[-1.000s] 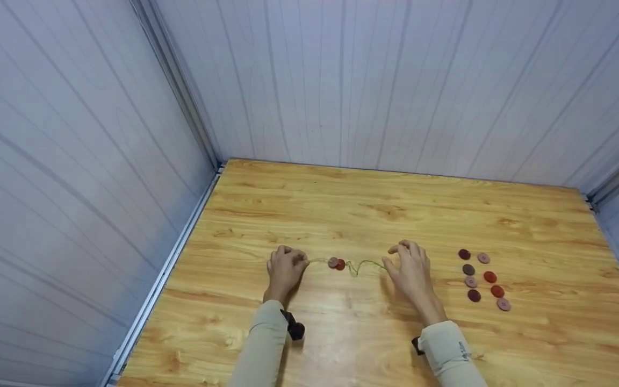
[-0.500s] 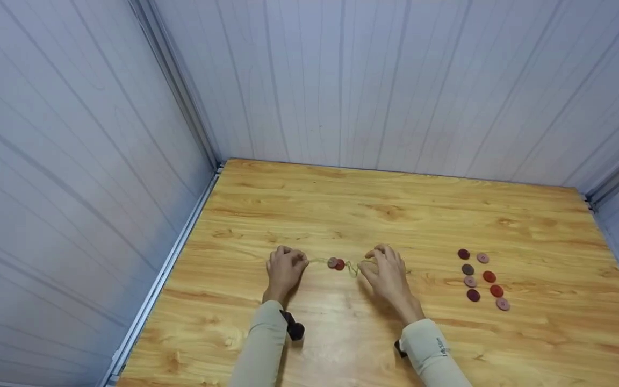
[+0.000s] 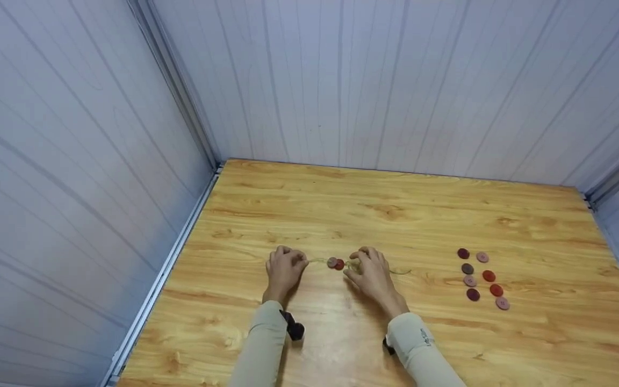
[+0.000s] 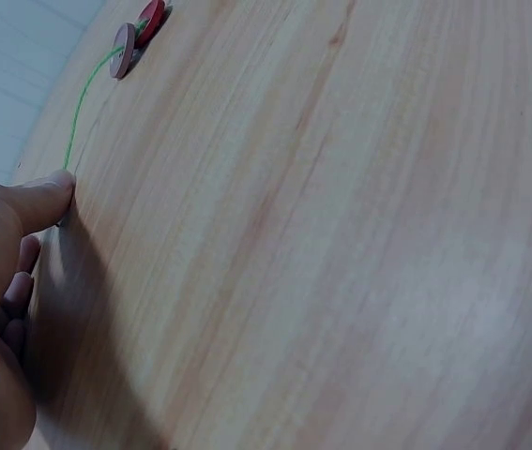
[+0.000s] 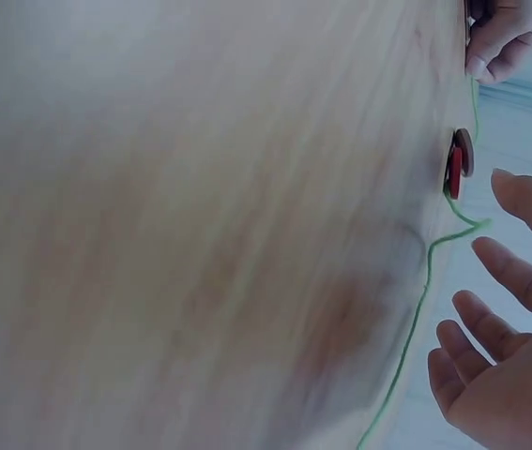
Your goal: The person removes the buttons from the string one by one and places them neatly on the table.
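Note:
My left hand (image 3: 285, 267) pinches the green string (image 4: 80, 103) near its end, between thumb and fingers. Threaded on the string are a mauve-brown button (image 4: 122, 51) and a red button (image 4: 150, 21), overlapping each other close to the tabletop (image 3: 320, 322). Just right of the buttons, my right hand (image 3: 372, 274) hovers with thumb and fingers apart. In the right wrist view a bend of string passes by the gap between thumb and index fingertip. From there the string runs loose under the hand, its tail showing to the right in the head view.
Several loose buttons lie at the right in two uneven columns, among them a grey button (image 3: 467, 269), an orange-red button (image 3: 489, 276) and a pink button (image 3: 502, 303). White panel walls (image 3: 342, 80) enclose the table at the back and sides.
My right hand has moved left along the string to beside the red button, leaving the string's tail visible behind it. The left hand and the two threaded buttons have stayed in place.

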The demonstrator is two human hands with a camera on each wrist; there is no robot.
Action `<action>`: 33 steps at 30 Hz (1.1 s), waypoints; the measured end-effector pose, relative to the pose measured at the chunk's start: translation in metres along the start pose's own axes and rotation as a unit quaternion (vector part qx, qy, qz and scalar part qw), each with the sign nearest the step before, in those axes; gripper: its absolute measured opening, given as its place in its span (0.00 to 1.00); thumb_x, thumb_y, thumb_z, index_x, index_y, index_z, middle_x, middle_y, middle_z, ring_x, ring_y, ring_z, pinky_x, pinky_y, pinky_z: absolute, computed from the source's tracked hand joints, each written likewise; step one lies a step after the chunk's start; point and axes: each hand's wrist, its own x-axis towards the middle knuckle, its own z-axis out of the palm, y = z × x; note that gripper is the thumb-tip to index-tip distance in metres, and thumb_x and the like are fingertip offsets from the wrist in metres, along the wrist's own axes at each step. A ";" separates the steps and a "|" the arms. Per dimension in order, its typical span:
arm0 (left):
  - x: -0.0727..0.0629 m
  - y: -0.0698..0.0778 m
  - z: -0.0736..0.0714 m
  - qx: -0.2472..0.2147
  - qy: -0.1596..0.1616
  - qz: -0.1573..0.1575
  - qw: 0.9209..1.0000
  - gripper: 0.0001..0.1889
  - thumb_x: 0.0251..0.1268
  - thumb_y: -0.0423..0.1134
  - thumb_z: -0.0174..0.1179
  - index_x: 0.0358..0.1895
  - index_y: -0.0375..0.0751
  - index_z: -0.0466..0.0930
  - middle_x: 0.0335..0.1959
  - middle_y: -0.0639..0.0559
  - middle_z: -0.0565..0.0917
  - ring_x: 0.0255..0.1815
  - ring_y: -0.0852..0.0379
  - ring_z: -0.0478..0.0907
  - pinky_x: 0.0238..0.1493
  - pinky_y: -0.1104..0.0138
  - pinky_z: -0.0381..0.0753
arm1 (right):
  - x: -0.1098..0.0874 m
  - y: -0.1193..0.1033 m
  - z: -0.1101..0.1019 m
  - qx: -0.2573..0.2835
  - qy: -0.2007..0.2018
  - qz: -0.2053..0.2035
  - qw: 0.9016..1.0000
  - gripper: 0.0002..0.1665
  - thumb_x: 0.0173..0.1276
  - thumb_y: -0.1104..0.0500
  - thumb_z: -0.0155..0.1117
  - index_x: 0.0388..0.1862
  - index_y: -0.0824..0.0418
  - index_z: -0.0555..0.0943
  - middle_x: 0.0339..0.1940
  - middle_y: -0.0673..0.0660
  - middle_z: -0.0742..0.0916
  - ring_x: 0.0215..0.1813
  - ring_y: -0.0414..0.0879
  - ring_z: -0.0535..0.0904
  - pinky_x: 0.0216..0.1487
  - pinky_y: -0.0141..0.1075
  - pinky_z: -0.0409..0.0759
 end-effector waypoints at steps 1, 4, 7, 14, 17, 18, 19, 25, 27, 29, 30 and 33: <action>0.000 0.000 0.000 -0.001 0.002 0.002 1.000 0.04 0.60 0.47 0.65 0.30 0.56 0.83 0.47 0.50 0.75 0.48 0.48 0.67 0.53 0.50 0.60 | 0.001 0.000 0.001 0.000 -0.003 0.000 1.000 0.20 0.62 0.51 0.69 0.51 0.58 0.80 0.60 0.59 0.75 0.66 0.59 0.64 0.66 0.57 0.57; -0.001 0.001 0.000 -0.001 0.007 0.009 1.000 0.04 0.60 0.47 0.65 0.30 0.55 0.83 0.46 0.49 0.75 0.48 0.47 0.67 0.52 0.49 0.60 | 0.004 0.000 0.005 0.003 -0.006 -0.002 1.000 0.20 0.62 0.51 0.69 0.50 0.58 0.80 0.60 0.59 0.75 0.66 0.60 0.64 0.65 0.58 0.57; -0.002 0.001 -0.001 0.000 0.007 0.010 1.000 0.04 0.61 0.47 0.65 0.30 0.55 0.83 0.47 0.49 0.75 0.49 0.47 0.67 0.52 0.49 0.60 | 0.006 0.000 0.009 0.002 -0.003 -0.004 1.000 0.19 0.62 0.51 0.69 0.49 0.57 0.80 0.60 0.60 0.74 0.66 0.60 0.62 0.65 0.58 0.56; -0.002 0.000 -0.001 -0.003 0.002 0.008 1.000 0.04 0.61 0.47 0.65 0.30 0.54 0.83 0.47 0.49 0.75 0.49 0.47 0.68 0.53 0.49 0.60 | 0.011 0.001 0.016 -0.001 0.000 -0.013 1.000 0.15 0.61 0.52 0.70 0.45 0.54 0.81 0.62 0.62 0.73 0.67 0.61 0.61 0.65 0.57 0.55; -0.001 0.000 -0.001 -0.001 0.001 0.009 1.000 0.05 0.61 0.47 0.65 0.31 0.54 0.83 0.47 0.49 0.75 0.49 0.47 0.67 0.53 0.48 0.60 | 0.012 0.000 0.018 -0.003 0.001 -0.019 1.000 0.14 0.61 0.53 0.70 0.44 0.54 0.81 0.62 0.63 0.73 0.67 0.62 0.60 0.65 0.58 0.55; -0.001 0.000 -0.001 -0.002 0.001 0.010 1.000 0.04 0.61 0.47 0.65 0.31 0.54 0.83 0.47 0.49 0.75 0.49 0.47 0.67 0.53 0.48 0.59 | 0.012 0.000 0.019 -0.004 0.003 -0.021 1.000 0.14 0.60 0.53 0.71 0.44 0.54 0.81 0.62 0.64 0.73 0.66 0.62 0.60 0.65 0.58 0.55; -0.001 0.000 -0.001 -0.002 0.000 0.010 1.000 0.04 0.61 0.47 0.65 0.31 0.53 0.83 0.47 0.49 0.75 0.49 0.47 0.67 0.53 0.48 0.59 | 0.012 0.000 0.020 -0.004 0.004 -0.022 1.000 0.14 0.60 0.53 0.71 0.44 0.55 0.82 0.62 0.64 0.73 0.66 0.62 0.60 0.64 0.58 0.55; -0.001 0.002 -0.001 -0.001 0.000 0.010 1.000 0.04 0.61 0.47 0.64 0.32 0.54 0.84 0.48 0.49 0.75 0.49 0.47 0.68 0.54 0.48 0.60 | 0.015 -0.003 0.021 -0.005 0.009 -0.023 1.000 0.14 0.60 0.53 0.71 0.43 0.56 0.82 0.61 0.64 0.74 0.66 0.62 0.61 0.64 0.58 0.56; -0.001 0.001 -0.001 0.000 0.001 0.011 1.000 0.04 0.61 0.47 0.64 0.32 0.54 0.84 0.48 0.49 0.75 0.49 0.47 0.68 0.54 0.48 0.60 | 0.016 -0.004 0.021 -0.006 0.010 -0.024 1.000 0.14 0.60 0.53 0.70 0.42 0.56 0.82 0.61 0.64 0.74 0.66 0.61 0.62 0.64 0.58 0.56; 0.000 0.001 0.000 0.001 0.002 0.013 1.000 0.04 0.61 0.47 0.65 0.31 0.54 0.84 0.48 0.49 0.76 0.49 0.47 0.68 0.55 0.48 0.59 | 0.016 -0.004 0.021 -0.010 0.010 -0.025 1.000 0.13 0.60 0.53 0.70 0.41 0.57 0.82 0.61 0.64 0.74 0.65 0.61 0.62 0.64 0.57 0.56; 0.000 0.000 0.000 0.002 0.003 0.013 1.000 0.04 0.61 0.47 0.65 0.31 0.54 0.83 0.47 0.49 0.76 0.49 0.47 0.68 0.55 0.48 0.59 | 0.016 -0.003 0.021 -0.012 0.011 -0.026 1.000 0.12 0.60 0.54 0.70 0.41 0.57 0.82 0.61 0.64 0.74 0.65 0.61 0.62 0.64 0.57 0.56; -0.001 0.000 -0.001 -0.003 0.003 0.011 1.000 0.04 0.61 0.47 0.65 0.32 0.54 0.84 0.47 0.49 0.76 0.49 0.47 0.68 0.55 0.48 0.59 | 0.016 -0.002 0.019 -0.023 0.006 -0.021 1.000 0.12 0.61 0.53 0.70 0.40 0.56 0.81 0.61 0.64 0.74 0.66 0.61 0.62 0.64 0.57 0.57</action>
